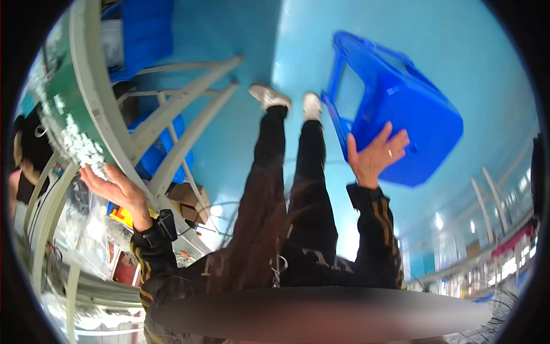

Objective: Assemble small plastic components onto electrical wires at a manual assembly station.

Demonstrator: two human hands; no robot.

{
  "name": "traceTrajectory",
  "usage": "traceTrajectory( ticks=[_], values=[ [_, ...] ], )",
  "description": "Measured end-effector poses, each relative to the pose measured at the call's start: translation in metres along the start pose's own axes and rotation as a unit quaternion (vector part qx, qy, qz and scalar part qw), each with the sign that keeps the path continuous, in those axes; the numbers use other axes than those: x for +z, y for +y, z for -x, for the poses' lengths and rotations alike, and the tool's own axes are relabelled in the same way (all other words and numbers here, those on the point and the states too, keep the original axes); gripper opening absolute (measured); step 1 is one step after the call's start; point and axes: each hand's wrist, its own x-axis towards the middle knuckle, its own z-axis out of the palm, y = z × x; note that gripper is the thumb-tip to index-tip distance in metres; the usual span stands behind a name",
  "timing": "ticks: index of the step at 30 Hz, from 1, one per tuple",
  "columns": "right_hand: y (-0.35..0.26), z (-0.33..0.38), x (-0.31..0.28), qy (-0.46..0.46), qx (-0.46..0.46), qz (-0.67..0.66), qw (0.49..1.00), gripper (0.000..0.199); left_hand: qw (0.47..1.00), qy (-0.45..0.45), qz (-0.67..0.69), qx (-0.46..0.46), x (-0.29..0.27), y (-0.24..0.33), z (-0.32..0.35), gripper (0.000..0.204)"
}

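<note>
A blue plastic stool (424,126) with open-framed legs is at my right, its legs toward my feet. My right hand (373,157) is in front of the stool's seat with fingers spread and a ring on one finger; whether the palm touches the plastic I cannot tell. At the left, my left hand (121,194) is by the table's edge with its fingers stretched out, holding nothing. Just beyond its fingertips, a heap of small white pieces (80,140) lies on the green tabletop (67,86).
Pale table legs (195,86) slant across the blue-green floor (229,149) at the left. Blue bins (146,34) and a cardboard box (189,203) are around the table. Another person (30,155) is at the far left. My shoes (312,106) are on the floor.
</note>
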Motion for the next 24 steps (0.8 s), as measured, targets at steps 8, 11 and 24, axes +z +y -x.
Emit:
traceTrajectory(
  ticks=[8, 11, 24],
  values=[
    [0.006, 0.006, 0.022, 0.029, 0.008, 0.020, 0.999, 0.091, 1.000, -0.011, 0.015, -0.014, 0.003, 0.001, 0.000, 0.049],
    [0.013, -0.006, 0.020, 0.031, 0.010, 0.020, 0.999, 0.090, 1.000, -0.016, -0.014, -0.006, 0.007, -0.010, 0.007, 0.050],
    [0.189, -0.052, -0.019, 0.009, -0.040, 0.023, 0.999, 0.089, 0.995, -0.004, -0.072, 0.074, 0.001, -0.052, 0.017, 0.034]
  ],
)
